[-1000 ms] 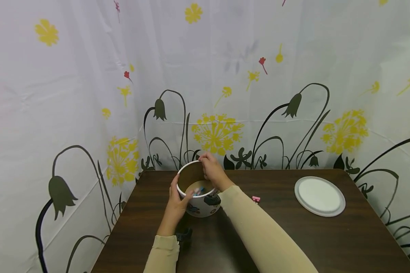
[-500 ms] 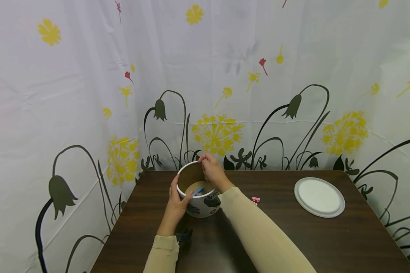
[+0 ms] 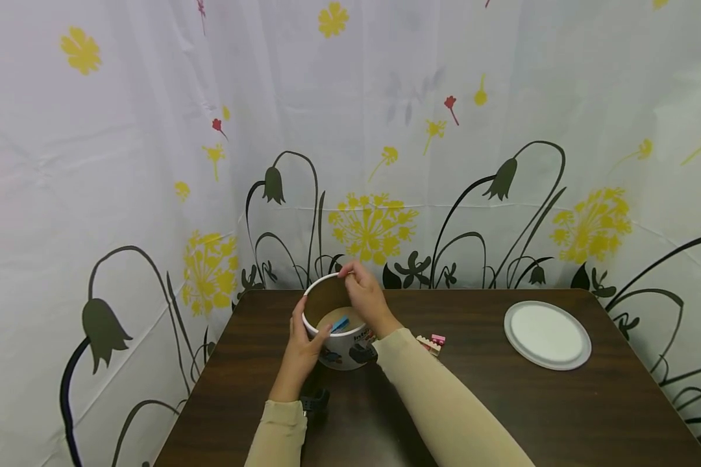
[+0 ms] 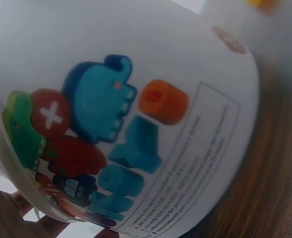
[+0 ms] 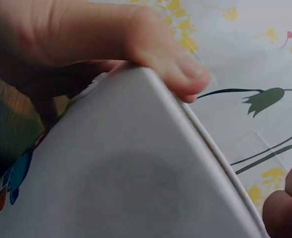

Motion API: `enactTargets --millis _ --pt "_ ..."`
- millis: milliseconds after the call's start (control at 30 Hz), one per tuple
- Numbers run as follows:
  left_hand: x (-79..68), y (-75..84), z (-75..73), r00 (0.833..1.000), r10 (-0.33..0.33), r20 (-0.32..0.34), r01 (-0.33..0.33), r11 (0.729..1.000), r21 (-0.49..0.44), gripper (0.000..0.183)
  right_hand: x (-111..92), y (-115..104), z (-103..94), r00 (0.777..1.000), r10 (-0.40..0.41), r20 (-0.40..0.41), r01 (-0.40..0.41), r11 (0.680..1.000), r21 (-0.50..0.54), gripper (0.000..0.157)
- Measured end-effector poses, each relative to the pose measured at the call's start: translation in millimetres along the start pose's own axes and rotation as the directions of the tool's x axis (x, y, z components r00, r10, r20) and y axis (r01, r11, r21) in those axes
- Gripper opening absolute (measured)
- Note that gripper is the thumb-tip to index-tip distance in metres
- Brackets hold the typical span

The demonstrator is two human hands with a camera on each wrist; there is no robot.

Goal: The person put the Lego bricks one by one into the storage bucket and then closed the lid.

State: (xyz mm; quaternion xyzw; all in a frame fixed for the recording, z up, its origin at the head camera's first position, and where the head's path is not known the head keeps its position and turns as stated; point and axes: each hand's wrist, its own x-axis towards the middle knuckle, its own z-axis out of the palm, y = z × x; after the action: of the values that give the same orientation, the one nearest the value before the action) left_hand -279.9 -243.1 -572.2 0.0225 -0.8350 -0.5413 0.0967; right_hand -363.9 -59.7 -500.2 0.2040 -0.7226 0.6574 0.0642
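Both hands gripping the white round printed tub [image 3: 340, 359].
Left hand [image 3: 301, 347] clasps its left rim, right hand [image 3: 367, 299] curled over the far-right rim. Blue oblong piece [image 3: 340, 323] inside. Can't tell from here if tub touches the dark-brown wood-grain table [image 3: 572, 415].

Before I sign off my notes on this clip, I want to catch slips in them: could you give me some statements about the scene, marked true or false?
1. The left grip and right grip both hold the white tub. True.
2. A white disc lies on the table, right of the white tub. True.
3. Nothing is inside the white tub. False: a blue piece is in it.
4. The white disc covers the white tub. False: they lie apart, and the tub's top is open.
5. A pink block lies on the table. True.
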Motion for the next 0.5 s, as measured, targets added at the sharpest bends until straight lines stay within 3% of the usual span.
enactTargets --millis 167,400,500 --pt "1.8 0.2 4.5 1.0 -0.001 0.009 0.001 1.0 -0.009 0.092 -6.4 -2.3 -5.3 0.998 -0.055 -0.023 0.055 0.998 0.033 0.019" --pt "2.0 3.8 3.7 1.0 0.006 -0.006 -0.006 1.0 -0.013 0.094 -6.1 -2.3 -5.6 0.992 -0.09 -0.091 0.104 0.981 0.164 0.014" --pt "0.4 3.3 2.3 1.0 0.005 -0.012 -0.005 1.0 -0.017 0.094 -8.1 -1.3 -4.2 0.989 -0.115 -0.089 0.127 0.981 0.147 0.01"
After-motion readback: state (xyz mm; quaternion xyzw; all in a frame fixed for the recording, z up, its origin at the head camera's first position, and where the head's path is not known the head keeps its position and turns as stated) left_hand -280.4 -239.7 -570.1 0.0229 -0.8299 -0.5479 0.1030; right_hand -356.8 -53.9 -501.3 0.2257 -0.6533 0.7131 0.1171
